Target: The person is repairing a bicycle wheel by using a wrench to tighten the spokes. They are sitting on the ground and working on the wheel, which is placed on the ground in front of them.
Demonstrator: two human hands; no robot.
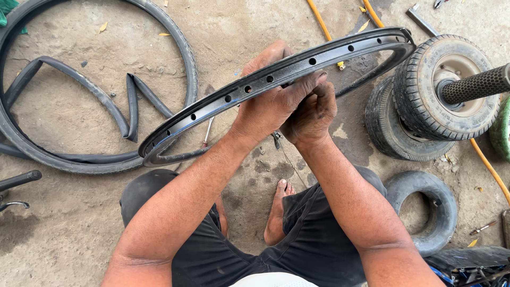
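Dusty concrete floor [69, 228], left hand [268, 101] and right hand [311, 114] both gripping black rim [212, 106]

A tyre [32, 154] lies at the floor's left edge, an inner tube [95, 98] folded inside it. Two small wheels [425, 95] stack at the right edge, a small tube [430, 210] nearer, orange hose [491, 170] beside.

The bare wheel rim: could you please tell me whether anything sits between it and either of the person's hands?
Nothing visible does. The left hand wraps directly over the black wheel rim, and the right hand presses against its underside just beside it.
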